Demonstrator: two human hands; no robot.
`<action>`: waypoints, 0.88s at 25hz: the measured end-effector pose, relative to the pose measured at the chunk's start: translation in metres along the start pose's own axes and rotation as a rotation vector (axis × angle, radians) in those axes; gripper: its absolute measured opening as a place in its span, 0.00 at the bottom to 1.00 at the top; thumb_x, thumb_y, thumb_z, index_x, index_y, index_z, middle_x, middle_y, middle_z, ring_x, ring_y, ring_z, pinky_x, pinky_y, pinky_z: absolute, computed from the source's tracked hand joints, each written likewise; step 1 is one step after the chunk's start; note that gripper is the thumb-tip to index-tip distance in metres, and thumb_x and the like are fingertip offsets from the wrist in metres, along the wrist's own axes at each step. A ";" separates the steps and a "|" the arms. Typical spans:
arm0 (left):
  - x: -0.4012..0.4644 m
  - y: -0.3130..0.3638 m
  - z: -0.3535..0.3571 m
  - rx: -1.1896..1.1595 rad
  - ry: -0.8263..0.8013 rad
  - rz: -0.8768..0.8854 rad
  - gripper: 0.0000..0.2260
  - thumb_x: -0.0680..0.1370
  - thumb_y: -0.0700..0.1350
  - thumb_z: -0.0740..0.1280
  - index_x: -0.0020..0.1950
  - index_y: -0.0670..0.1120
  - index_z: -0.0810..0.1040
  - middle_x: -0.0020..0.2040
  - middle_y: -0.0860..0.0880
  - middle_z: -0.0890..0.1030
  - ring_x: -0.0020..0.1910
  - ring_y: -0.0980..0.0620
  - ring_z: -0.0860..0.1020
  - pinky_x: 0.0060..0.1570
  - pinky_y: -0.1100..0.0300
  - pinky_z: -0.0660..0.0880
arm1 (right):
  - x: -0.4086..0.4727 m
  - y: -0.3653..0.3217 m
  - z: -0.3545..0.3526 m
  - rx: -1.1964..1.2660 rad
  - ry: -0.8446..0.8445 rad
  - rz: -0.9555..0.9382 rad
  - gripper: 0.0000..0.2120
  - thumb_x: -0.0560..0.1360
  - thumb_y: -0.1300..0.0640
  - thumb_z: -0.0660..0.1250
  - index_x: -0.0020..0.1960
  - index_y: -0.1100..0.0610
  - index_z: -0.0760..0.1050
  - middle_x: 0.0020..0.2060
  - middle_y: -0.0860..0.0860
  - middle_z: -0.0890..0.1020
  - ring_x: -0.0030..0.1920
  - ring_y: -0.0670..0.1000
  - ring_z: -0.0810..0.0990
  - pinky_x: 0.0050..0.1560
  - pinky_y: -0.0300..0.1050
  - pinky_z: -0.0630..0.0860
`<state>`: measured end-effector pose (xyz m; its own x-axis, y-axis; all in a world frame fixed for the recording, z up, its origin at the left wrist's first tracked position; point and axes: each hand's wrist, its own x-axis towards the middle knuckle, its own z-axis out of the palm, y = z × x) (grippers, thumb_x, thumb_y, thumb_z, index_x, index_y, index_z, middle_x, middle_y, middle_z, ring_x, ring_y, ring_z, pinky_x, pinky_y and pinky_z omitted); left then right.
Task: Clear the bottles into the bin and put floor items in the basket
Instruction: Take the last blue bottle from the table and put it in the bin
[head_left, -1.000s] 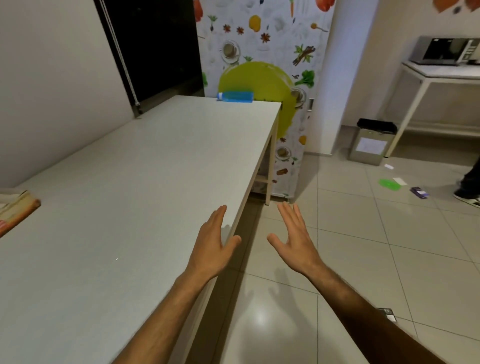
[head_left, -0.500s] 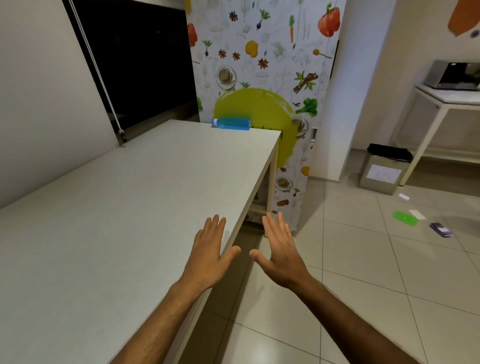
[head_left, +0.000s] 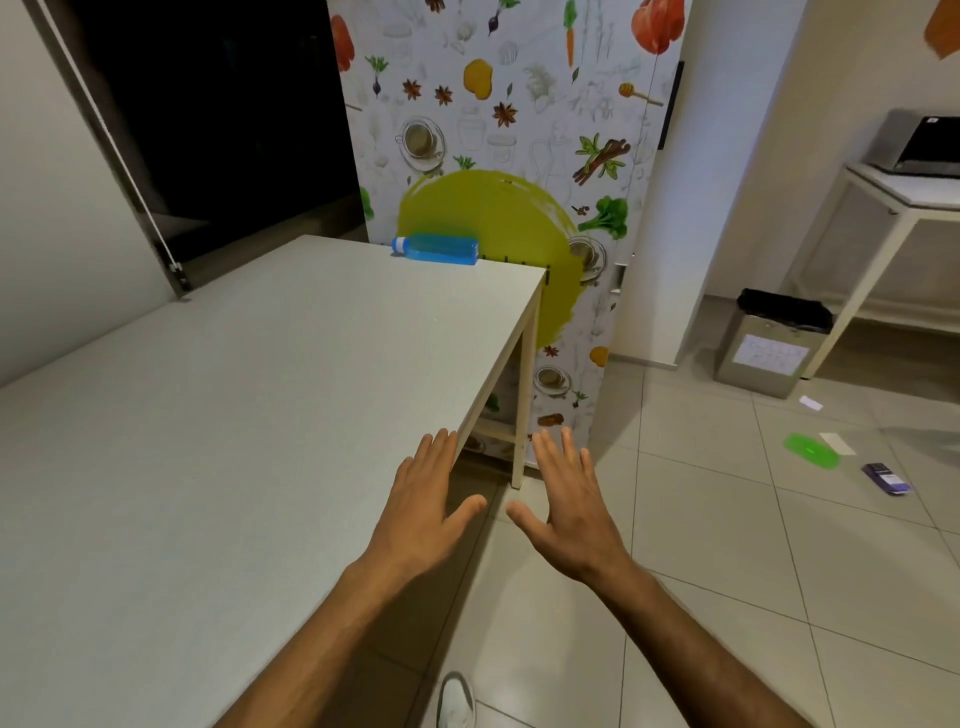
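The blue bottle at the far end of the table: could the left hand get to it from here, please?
Probably not yet. The left hand is open by the near edge, while the blue bottle lies at the far end; the table between is bare, so stepping forward should do.

One blue bottle (head_left: 439, 249) on my table (head_left: 249, 395), one bin (head_left: 769, 349), one green item (head_left: 811, 450), one purple packet (head_left: 887, 478), two white paper scraps (head_left: 837, 443) on the floor

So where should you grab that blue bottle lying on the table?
Probably round the middle of its body. The blue bottle lies on its side at the far edge of the table, cap pointing left. Coming down from above with fingers curled across the long sides looks easiest. Both hands are empty.
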<state>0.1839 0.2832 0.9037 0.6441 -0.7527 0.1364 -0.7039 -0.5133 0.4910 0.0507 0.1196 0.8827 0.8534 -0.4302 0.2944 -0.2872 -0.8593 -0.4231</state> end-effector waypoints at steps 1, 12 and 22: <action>0.012 0.000 0.005 -0.006 -0.004 0.003 0.37 0.79 0.66 0.58 0.81 0.59 0.42 0.82 0.58 0.40 0.78 0.58 0.37 0.74 0.56 0.38 | 0.009 0.007 0.001 -0.004 -0.008 -0.005 0.41 0.79 0.38 0.59 0.82 0.51 0.42 0.80 0.45 0.41 0.78 0.45 0.31 0.79 0.50 0.35; 0.220 -0.016 0.047 -0.038 -0.019 0.064 0.37 0.80 0.66 0.59 0.82 0.59 0.43 0.82 0.57 0.42 0.75 0.62 0.36 0.72 0.58 0.36 | 0.168 0.102 0.016 -0.025 -0.035 0.011 0.40 0.79 0.38 0.58 0.82 0.50 0.43 0.81 0.45 0.43 0.79 0.44 0.32 0.80 0.51 0.38; 0.371 -0.060 0.055 0.007 -0.069 0.015 0.36 0.81 0.65 0.58 0.82 0.57 0.42 0.82 0.57 0.41 0.78 0.59 0.37 0.74 0.57 0.37 | 0.320 0.167 0.058 0.038 -0.068 0.040 0.40 0.79 0.38 0.58 0.81 0.48 0.41 0.79 0.41 0.42 0.79 0.43 0.33 0.78 0.47 0.36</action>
<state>0.4482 0.0122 0.8772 0.6111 -0.7871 0.0836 -0.7156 -0.5042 0.4833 0.3012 -0.1458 0.8566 0.8696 -0.4429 0.2182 -0.3060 -0.8302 -0.4659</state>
